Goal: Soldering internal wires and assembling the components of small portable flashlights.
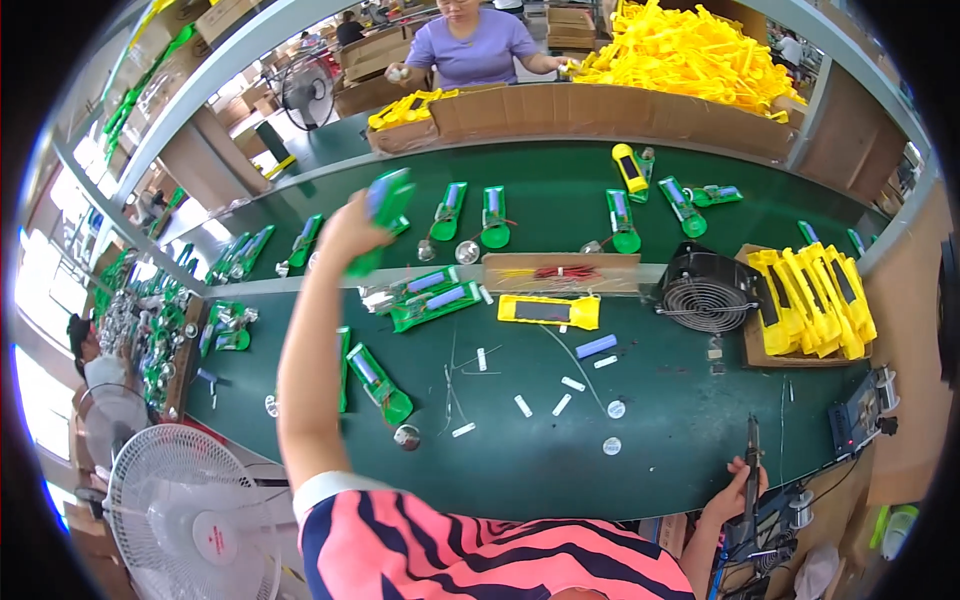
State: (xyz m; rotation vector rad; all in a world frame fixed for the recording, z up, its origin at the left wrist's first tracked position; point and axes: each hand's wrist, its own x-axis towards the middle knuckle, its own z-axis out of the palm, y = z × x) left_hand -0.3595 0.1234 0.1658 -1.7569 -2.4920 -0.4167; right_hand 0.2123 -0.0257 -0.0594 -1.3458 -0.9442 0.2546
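Observation:
My left hand (352,228) is stretched out over the far edge of the bench, its fingers closed round a green plastic lamp housing (386,200) that is slightly blurred. Low on the right, my right hand (742,487) grips a dark soldering iron (752,450), held upright at the bench edge. Below my left hand, green housings with blue battery cells (435,305) lie beside a yellow lamp shell (548,311) with a dark panel. Another green housing (380,385) rests nearer me, wired to a round silvery reflector (406,437).
Behind a low ledge runs a green conveyor (550,180) carrying several housings. A black fan (706,290) and a box of yellow shells (815,305) stand right. A loose blue cell (596,346) and white strips lie mid-bench. A white fan (195,520) stands left; a co-worker (472,48) sits opposite.

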